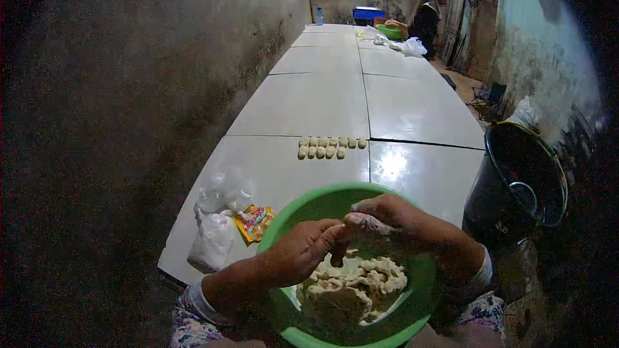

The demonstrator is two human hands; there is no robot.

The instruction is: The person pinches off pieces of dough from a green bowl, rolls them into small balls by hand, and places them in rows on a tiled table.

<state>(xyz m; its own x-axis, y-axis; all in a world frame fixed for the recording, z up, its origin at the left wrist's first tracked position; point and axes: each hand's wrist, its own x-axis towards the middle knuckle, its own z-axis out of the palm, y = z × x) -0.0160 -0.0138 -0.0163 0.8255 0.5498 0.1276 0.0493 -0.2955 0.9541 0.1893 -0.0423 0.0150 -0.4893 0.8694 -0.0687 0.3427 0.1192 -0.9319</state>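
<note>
A green basin [293,205] stands in front of me at the near end of the table, with lumpy pale dough [380,277] in it. Above the dough, my left hand [306,248] and my right hand [383,216] meet with their fingers pressed together. Whitish dough or flour coats the fingers of the right hand. Anything between the fingers is hidden from view. Beyond the basin, several small rounded dough pieces [322,148] lie in two rows on the white tabletop [316,100].
Left of the basin sit a plastic bag of white powder [214,238] and a yellow packet [256,222]. A black bucket [496,187] stands at the table's right side. At the far end are another green basin [390,31], a blue crate [368,15], a bottle [319,16] and a person [424,22].
</note>
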